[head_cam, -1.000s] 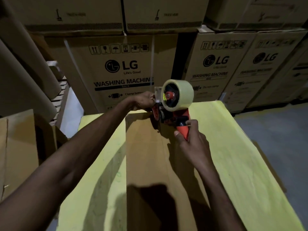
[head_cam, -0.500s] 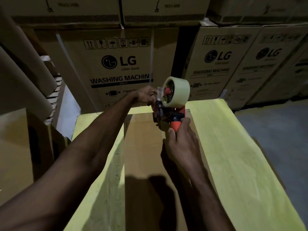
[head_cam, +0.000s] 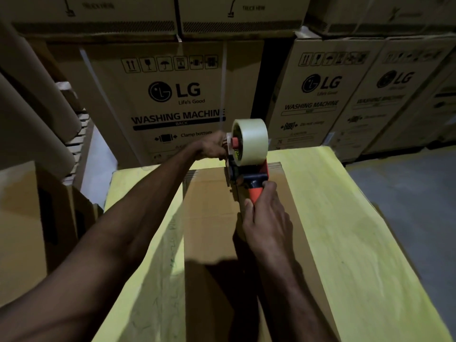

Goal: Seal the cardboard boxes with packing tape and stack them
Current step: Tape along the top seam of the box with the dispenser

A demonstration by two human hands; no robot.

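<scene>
Tape dispenser (head_cam: 255,172) poised at the far end of the cardboard box (head_cam: 209,218), both grips on it.

The box lies flat on the yellow table (head_cam: 345,218), its centre seam running away from the person. The dispenser stands over that seam near the box's far edge, with its pale roll of tape (head_cam: 254,141) uppermost. The right grip (head_cam: 267,218) is clenched round the orange handle. The left grip (head_cam: 213,146) reaches across with fingers curled against the dispenser's left side by the roll's hub; whether it also pinches the tape end I cannot tell. Stacked washing machine cartons (head_cam: 172,95) stand behind the table.
</scene>
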